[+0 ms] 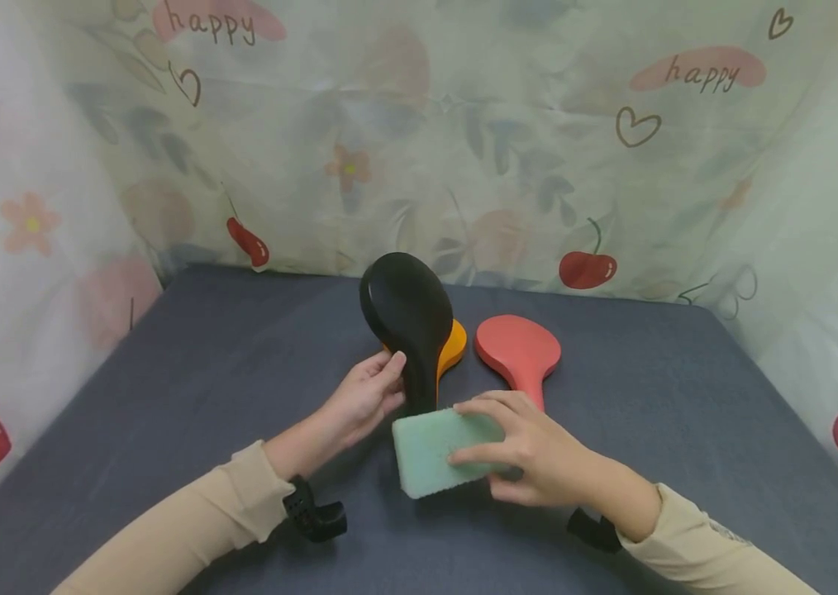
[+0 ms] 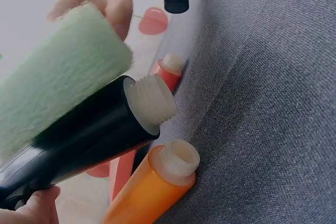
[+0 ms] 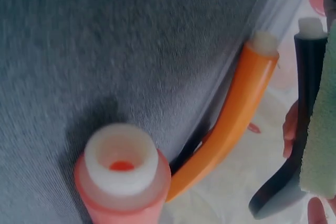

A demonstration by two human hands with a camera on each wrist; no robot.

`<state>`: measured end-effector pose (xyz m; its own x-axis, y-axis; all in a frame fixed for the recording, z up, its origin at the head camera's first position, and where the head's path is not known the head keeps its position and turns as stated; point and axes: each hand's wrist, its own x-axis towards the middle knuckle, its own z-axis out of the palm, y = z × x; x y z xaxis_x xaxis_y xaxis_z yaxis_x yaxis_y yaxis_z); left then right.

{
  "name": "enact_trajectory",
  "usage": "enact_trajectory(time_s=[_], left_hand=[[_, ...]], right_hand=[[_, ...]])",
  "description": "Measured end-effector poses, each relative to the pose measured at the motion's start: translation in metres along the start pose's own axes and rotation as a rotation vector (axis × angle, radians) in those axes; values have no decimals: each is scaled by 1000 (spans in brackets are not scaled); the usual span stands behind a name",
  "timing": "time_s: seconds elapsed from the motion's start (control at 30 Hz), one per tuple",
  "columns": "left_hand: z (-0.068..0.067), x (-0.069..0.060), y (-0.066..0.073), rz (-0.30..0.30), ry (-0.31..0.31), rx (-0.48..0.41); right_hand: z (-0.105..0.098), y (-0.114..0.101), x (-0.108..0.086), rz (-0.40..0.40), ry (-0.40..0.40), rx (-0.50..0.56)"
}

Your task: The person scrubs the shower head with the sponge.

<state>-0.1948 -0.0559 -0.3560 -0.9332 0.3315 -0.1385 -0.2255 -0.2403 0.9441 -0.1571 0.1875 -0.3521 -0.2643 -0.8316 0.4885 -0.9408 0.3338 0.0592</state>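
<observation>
My left hand [image 1: 363, 401] grips a black handheld shower head [image 1: 410, 306] by its handle, thumb in front, with the round head raised above the table. The handle's pale threaded end [image 2: 153, 99] shows in the left wrist view. Between the fingers and thumb of my right hand [image 1: 541, 450] is a light green sponge [image 1: 430, 459]. The sponge lies along the lower part of the black handle; whether they touch firmly I cannot tell. Behind the black one, an orange shower head [image 1: 453, 347] is partly hidden. A coral-red shower head [image 1: 517, 347] lies right of it, its handle partly behind my right hand.
All this is on a dark grey cloth-covered table [image 1: 255, 330]. The orange handle [image 3: 231, 124] and the red handle [image 3: 123, 208] have pale threaded ends pointing toward me. A patterned curtain [image 1: 419, 140] hangs behind and at both sides.
</observation>
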Motion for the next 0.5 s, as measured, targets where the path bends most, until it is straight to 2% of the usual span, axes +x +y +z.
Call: enact_trajectory(time_s=[0.1, 0.3, 0.4, 0.5], left_hand=[[0, 0, 0, 1, -10, -1], [0, 1, -1, 7, -60, 13], [-1, 0, -1, 12, -86, 20], [-1, 0, 0, 9, -80, 22]], right_hand=[[-4, 3, 2, 59, 18, -17], [-9, 15, 9, 214, 112, -55], [-8, 20, 11, 215, 171, -72], [-6, 20, 11, 200, 175, -66]])
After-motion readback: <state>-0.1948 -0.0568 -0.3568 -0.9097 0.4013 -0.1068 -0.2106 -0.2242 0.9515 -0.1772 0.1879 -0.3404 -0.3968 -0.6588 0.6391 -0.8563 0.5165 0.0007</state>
